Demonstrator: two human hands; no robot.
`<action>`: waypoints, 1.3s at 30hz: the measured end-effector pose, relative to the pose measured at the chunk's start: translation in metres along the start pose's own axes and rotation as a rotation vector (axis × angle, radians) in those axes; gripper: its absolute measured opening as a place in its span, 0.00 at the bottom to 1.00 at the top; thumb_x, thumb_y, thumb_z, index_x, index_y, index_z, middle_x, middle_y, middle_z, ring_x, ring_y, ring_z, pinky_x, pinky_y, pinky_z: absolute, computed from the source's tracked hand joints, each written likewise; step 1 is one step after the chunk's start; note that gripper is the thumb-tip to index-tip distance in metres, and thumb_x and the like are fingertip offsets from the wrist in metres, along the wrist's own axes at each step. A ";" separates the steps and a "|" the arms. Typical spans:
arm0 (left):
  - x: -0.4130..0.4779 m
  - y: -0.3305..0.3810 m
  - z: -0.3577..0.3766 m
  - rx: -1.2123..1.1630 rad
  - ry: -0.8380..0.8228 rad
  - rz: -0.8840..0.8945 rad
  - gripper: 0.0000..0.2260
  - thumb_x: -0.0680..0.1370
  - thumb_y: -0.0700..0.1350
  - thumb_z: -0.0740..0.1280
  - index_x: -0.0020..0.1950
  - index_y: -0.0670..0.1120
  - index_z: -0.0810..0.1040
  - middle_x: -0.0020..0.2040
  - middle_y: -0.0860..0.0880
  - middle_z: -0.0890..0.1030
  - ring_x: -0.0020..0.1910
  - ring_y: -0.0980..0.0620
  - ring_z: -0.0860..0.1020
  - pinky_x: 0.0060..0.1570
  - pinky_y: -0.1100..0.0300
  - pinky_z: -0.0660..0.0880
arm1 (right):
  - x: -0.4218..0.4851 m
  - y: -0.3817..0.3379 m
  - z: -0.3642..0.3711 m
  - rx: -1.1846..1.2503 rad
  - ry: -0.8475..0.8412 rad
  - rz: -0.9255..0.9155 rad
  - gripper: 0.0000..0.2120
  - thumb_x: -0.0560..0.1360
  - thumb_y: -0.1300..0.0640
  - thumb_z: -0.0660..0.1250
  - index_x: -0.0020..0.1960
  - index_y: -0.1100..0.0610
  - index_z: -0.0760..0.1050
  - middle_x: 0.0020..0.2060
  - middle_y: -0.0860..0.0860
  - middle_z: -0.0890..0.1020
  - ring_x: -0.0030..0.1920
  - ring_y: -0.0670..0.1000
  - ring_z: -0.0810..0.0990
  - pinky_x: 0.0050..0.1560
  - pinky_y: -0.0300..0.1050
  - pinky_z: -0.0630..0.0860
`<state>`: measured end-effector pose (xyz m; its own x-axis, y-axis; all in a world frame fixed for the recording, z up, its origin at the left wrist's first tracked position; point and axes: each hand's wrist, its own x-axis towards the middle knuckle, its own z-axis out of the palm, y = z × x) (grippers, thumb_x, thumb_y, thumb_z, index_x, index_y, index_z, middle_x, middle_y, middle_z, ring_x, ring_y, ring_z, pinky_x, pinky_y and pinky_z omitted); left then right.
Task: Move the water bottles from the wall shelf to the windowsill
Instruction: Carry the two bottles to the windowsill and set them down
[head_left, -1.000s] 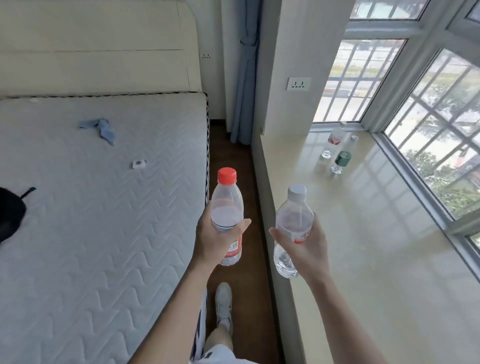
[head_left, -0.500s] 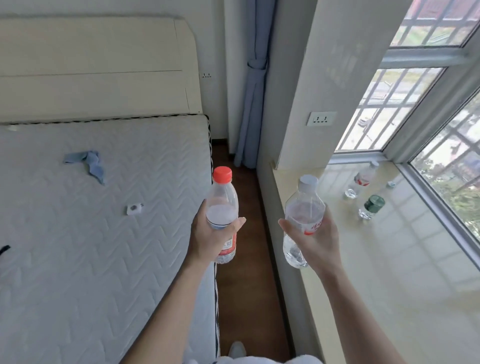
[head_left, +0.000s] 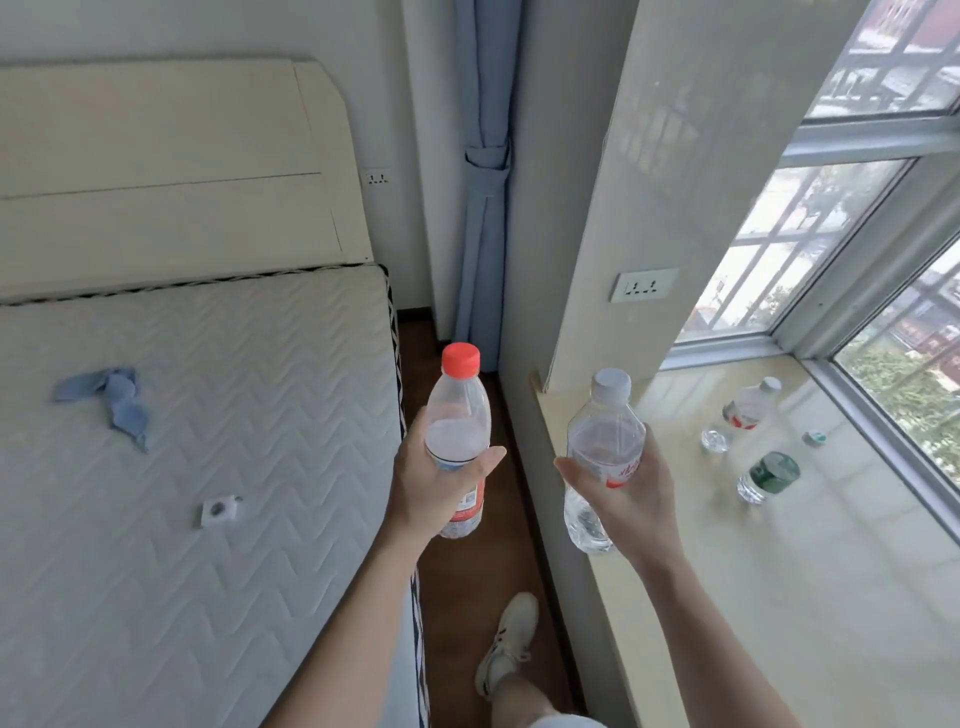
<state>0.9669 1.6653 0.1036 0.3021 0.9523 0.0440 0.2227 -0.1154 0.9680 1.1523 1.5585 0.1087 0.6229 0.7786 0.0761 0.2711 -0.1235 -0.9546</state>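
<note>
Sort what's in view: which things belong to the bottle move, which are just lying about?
Job:
red-capped clear plastic bottle in left hand
white-capped clear plastic bottle in right hand
glossy cream windowsill
two clear bottles already there

Lying about:
crumpled blue cloth
small white square gadget

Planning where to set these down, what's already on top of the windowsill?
On the windowsill: a red-labelled bottle and a green-labelled bottle. Its nearest edge is partly covered by the right hand.

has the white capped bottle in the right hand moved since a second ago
Yes. The white-capped bottle in the right hand has advanced along the windowsill, nearer the two bottles lying there.
</note>
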 end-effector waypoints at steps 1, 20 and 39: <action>0.017 0.001 0.005 -0.008 -0.008 0.001 0.26 0.68 0.46 0.79 0.57 0.62 0.70 0.52 0.61 0.77 0.52 0.69 0.76 0.42 0.79 0.72 | 0.017 0.001 0.002 0.010 0.006 0.004 0.24 0.64 0.50 0.81 0.56 0.48 0.75 0.45 0.42 0.84 0.47 0.43 0.83 0.48 0.43 0.78; 0.257 0.062 0.186 -0.131 -0.448 0.074 0.30 0.63 0.58 0.80 0.61 0.58 0.74 0.54 0.59 0.81 0.57 0.57 0.79 0.56 0.61 0.77 | 0.247 0.023 -0.062 -0.017 0.312 0.100 0.21 0.66 0.55 0.81 0.52 0.49 0.73 0.40 0.41 0.81 0.41 0.41 0.81 0.39 0.30 0.73; 0.278 0.030 0.375 -0.036 -1.173 0.021 0.26 0.61 0.59 0.77 0.57 0.65 0.74 0.56 0.53 0.80 0.56 0.53 0.80 0.55 0.53 0.78 | 0.175 0.112 -0.134 0.107 1.217 0.493 0.39 0.57 0.46 0.81 0.64 0.43 0.70 0.52 0.38 0.81 0.55 0.46 0.81 0.53 0.46 0.78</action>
<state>1.4052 1.8207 0.0527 0.9788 0.1040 -0.1763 0.1869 -0.1025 0.9770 1.3904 1.5983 0.0538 0.9121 -0.3891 -0.1288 -0.1968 -0.1401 -0.9704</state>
